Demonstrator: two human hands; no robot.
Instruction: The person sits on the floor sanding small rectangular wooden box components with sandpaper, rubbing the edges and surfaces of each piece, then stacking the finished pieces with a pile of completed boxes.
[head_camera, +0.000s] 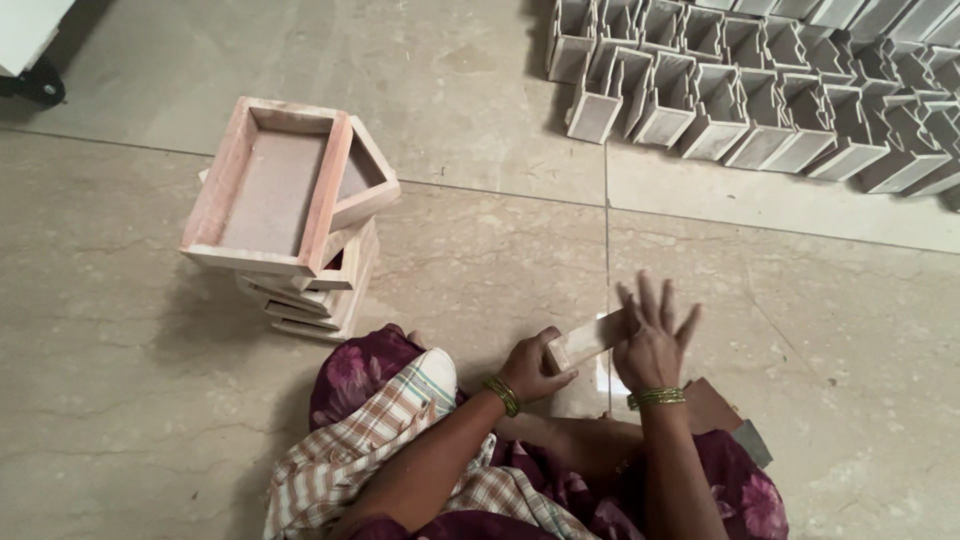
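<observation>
Basically: small wooden piece, pale and flat, sits low over the floor right in front of the person's lap, held between both hands. Left hand is closed around its near end, thumb along the top edge, so that end looks pinned. Right hand lies flat on the far end, fingers spread and lifted, palm pressing rather than gripping. Reads as one hand clamping, the other bearing down or rubbing along the face; can't tell whether anything sits under the palm.

Brown flat sheet peeks out under the right forearm, resting on the lap, within reach.

Further left: stack of shallow wooden trays, rims up, top ones skewed on the pile, near the knee. Loosely piled, looks like a grab-or-drop stack beside the seat.

Far top right: rows of grey-white box frames standing on edge, packed side by side, well apart from the hands. Standing them on edge probably saves floor space.
</observation>
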